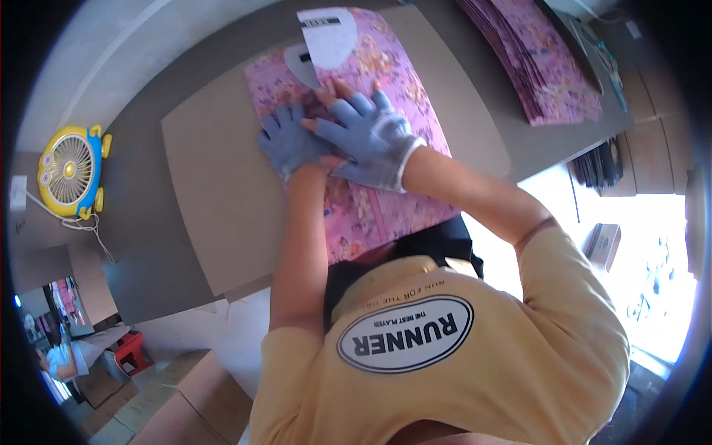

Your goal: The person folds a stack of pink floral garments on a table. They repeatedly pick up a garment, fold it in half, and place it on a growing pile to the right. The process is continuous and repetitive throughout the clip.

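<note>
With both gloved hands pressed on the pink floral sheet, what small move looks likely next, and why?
Probably a smoothing slide of both palms outward along the pink floral sheet. The left hand and right hand lie flat and overlapping near its middle, fingers spread, pressing it onto the brown board. Nothing is gripped, and the stack of similar sheets lies apart, beyond reach of either hand.

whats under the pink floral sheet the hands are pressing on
The pink floral sheet lies on a brown cardboard board, which rests on the grey table. The left hand and right hand press flat on top. Anything directly beneath the sheet is covered.
</note>
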The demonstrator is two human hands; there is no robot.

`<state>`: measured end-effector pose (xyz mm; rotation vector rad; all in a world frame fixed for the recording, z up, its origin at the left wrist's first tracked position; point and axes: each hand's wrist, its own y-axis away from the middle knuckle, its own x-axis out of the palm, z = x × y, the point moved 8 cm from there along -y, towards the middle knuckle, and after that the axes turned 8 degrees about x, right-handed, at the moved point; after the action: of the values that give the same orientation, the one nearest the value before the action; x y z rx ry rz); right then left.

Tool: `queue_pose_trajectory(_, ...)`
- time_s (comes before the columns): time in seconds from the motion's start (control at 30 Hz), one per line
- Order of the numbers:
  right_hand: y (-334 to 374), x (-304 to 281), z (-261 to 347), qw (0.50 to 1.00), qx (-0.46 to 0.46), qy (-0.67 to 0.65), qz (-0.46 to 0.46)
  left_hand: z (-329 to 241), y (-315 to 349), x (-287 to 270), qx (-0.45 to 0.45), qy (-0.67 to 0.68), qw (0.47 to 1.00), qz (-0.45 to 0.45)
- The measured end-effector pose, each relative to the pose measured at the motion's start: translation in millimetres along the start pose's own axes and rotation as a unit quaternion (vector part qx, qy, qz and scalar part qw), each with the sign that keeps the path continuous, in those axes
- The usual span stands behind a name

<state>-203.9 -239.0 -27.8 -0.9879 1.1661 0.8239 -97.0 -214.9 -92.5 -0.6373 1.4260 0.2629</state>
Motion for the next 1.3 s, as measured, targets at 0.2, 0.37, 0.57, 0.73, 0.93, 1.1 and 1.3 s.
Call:
queue_pose_trajectory(0.2, 17.2, -17.3, 17.9, 0.999, 0.012, -0.019, -0.033, 5.5, -2.0, 20.7, 0.032, -0.042, 0.998, -0.028)
queue_pose_trajectory(0.37, 44.5, -82.7, -39.7, 0.948, 0.053, -0.256, -0.18, 12.8, -1.0, 17.2, -0.01, -0.062, 0.998, 0.008)
queue_pose_trajectory(0.57, 127.2, -95.3, -240.4, 0.811, 0.292, -0.507, -0.029, -0.1, -5.6, 16.4, 0.002, -0.034, 0.999, -0.013)
queue_pose_trajectory(0.73, 172.6, -32.0, -327.6, 0.787, 0.361, -0.497, 0.059, -5.7, -5.0, 17.0, 0.032, -0.04, 0.999, -0.008)
queue_pose_trajectory(0.93, 175.7, 27.9, -378.2, 0.896, 0.372, -0.227, 0.089, 1.5, -13.4, 37.8, 0.054, -0.06, 0.996, 0.037)
queue_pose_trajectory(1.1, 162.4, 40.3, -440.1, 0.86, 0.401, -0.232, 0.214, -31.0, -32.9, 10.7, -0.046, 0.012, 0.993, 0.109)
queue_pose_trajectory(1.3, 134.8, -15.7, -416.7, 0.98, 0.168, -0.026, 0.106, -30.5, -27.9, 14.6, -0.114, 0.11, 0.987, 0.03)
